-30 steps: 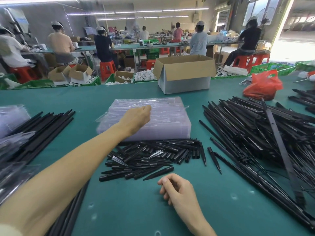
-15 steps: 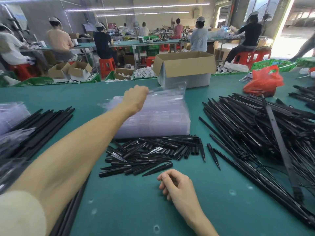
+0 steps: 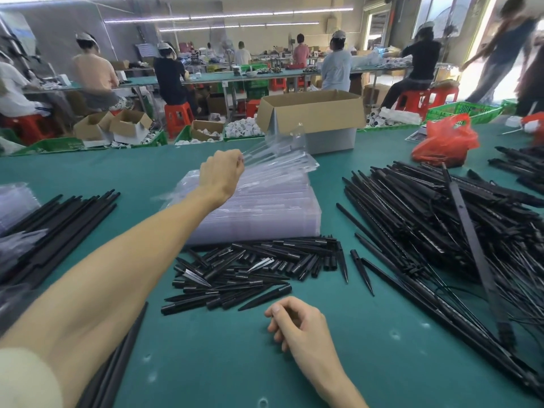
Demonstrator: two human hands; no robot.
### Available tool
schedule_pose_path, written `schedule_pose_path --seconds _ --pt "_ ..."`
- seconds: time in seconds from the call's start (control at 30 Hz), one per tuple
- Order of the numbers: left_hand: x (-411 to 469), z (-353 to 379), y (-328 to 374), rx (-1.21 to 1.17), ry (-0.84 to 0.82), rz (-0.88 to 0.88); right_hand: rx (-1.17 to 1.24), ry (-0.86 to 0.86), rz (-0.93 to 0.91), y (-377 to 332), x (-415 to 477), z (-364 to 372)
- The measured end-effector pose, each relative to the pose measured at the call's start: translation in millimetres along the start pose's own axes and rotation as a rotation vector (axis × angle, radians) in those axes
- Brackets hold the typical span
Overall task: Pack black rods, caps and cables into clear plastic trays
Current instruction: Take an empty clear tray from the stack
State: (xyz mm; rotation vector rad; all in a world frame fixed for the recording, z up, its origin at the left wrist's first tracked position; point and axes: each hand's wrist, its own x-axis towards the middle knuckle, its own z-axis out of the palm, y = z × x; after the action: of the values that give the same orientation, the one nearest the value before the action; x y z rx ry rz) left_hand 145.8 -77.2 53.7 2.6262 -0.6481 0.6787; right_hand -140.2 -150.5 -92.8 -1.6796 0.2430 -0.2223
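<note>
Green bench point(image 3: 368, 363), with black rods point(image 3: 426, 219) heaped toward its right edge. At its centre a tray stack point(image 3: 265, 213) is set, black caps point(image 3: 250, 269) piled just in front. One clear tray point(image 3: 279, 156) is pinched, tilted, above it by the left hand point(image 3: 220, 175); the right hand point(image 3: 297, 322) is rested empty, loosely curled.

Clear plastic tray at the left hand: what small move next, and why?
Probably bring the clear plastic tray to the green table near the right hand: the left hand pinches its edge, tilted up off the stack of clear trays.
</note>
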Motion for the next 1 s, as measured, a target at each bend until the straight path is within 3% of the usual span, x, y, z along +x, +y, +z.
schedule_pose_path --seconds 0.1,0.3,0.43,0.5,0.67,1.0 --pt "-9.0 6.4 -6.1 -0.055 0.011 -0.019 0.002 0.0 -0.007 0.6 0.0 -0.1" --pt "-36.1 22.5 -7.5 -0.075 -0.123 0.042 -0.032 0.079 -0.072 1.2 -5.8 4.4" --pt "-48.4 28.8 -8.6 -0.026 -0.197 0.1 -0.414 0.253 -0.468 -27.3 14.3 13.0" --pt "-50.0 30.0 -9.0 -0.01 -0.207 0.101 -0.682 0.267 -0.556 -55.9 55.6 12.5" --pt "-46.1 28.2 -10.7 -0.041 -0.189 0.061 -1.333 0.07 -0.342 -93.0 150.7 5.3" --pt "-23.0 15.8 -12.1 -0.077 -0.082 0.041 -1.337 0.115 -0.397 -44.5 156.7 8.2"
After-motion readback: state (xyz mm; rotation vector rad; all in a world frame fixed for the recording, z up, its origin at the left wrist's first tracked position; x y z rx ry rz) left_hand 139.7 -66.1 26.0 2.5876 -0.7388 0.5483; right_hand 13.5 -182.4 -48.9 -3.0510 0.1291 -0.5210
